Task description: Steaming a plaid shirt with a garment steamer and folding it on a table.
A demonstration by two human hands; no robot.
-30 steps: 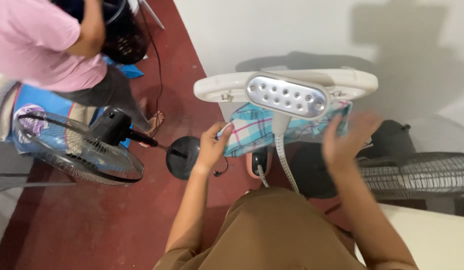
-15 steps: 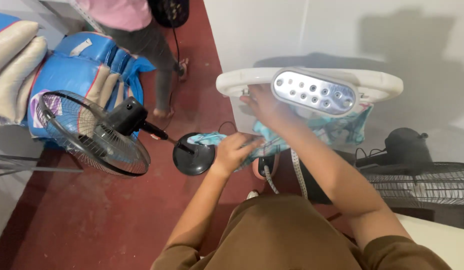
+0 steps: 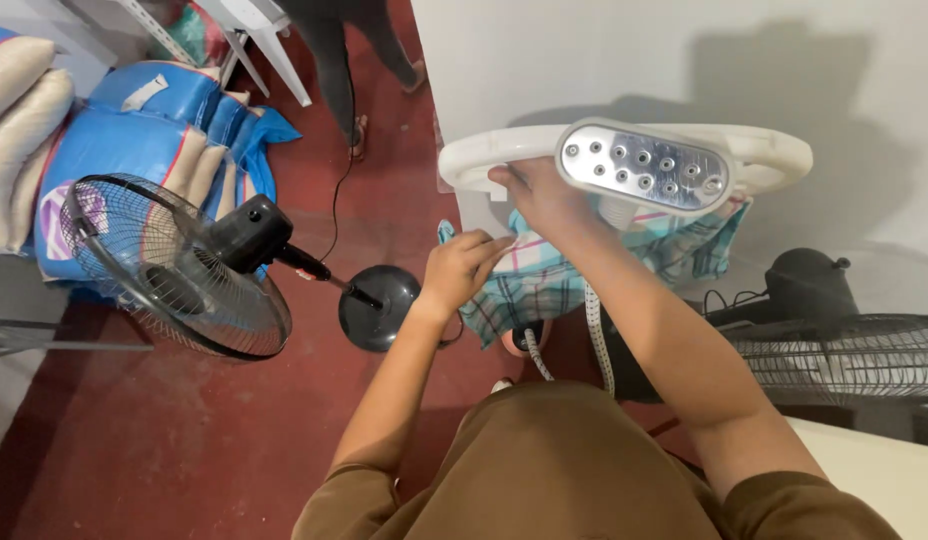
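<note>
Two hands [image 3: 462, 268] on one plaid cloth [image 3: 544, 275]

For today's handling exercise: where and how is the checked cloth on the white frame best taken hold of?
Grip the checked cloth at its free left edge, coming from the left beside the left hand: it hangs loose below the white frame, while the steamer head covers the middle.

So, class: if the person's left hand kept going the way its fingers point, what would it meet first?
The left hand points right, at the teal-and-pink checked cloth hanging from the white board. It seems to touch the cloth already, though depth is unclear.
</note>
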